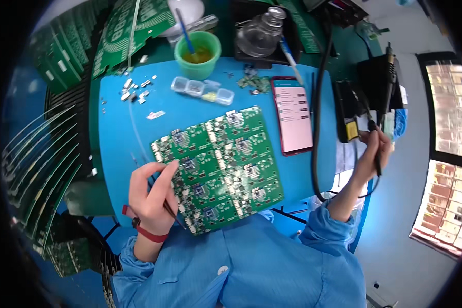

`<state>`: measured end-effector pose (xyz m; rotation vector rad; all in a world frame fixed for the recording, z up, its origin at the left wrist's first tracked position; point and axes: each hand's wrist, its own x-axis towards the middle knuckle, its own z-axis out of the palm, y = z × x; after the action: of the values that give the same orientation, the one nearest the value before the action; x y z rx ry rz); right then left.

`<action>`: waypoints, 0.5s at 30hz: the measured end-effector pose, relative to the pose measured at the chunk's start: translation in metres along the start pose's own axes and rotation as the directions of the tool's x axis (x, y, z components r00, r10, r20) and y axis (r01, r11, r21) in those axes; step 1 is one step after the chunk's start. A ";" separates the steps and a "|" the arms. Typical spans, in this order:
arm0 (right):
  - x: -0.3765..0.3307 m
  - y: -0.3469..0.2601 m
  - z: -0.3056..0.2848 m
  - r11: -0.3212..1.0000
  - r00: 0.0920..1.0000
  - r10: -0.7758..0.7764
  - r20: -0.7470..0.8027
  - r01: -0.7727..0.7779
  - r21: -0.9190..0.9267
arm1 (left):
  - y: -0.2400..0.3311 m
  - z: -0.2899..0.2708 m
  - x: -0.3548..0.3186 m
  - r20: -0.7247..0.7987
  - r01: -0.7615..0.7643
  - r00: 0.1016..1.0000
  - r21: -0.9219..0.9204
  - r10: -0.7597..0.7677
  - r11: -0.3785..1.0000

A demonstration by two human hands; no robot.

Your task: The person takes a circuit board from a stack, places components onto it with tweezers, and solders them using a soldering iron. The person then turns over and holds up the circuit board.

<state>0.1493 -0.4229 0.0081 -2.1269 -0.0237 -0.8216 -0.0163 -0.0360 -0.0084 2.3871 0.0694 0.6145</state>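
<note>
A green panel of circuit boards (226,169), crowded with small chips and white connectors, lies slightly turned on the blue mat. My left hand (151,197) rests at its left edge, fingers closed around dark, thin tweezers (174,214) that slant down toward the board's lower left corner. Off to the right, past the mat, my right hand (373,154) grips the black handle of a soldering iron (378,163). The iron is beside a black stand with a yellow sponge (351,130); its tip is hard to make out.
A red-edged phone (294,120) lies right of the board, near a thick black cable (317,128). Behind are a small clear compartment box (203,90), a green cup (205,61) with a brush, and a glass bottle (262,36). Loose components (136,92) lie left; racked boards (41,169) stand farther left.
</note>
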 end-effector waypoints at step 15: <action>-0.120 -0.125 0.037 0.741 0.757 -0.014 0.653 -0.430 0.515 | -0.011 0.009 0.005 0.011 -0.114 0.993 0.059 0.114 0.992</action>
<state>0.0395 -0.2843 0.0122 -1.5823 -0.3475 0.0997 -0.0070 -0.0313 -0.0192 2.4635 -0.0531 0.6650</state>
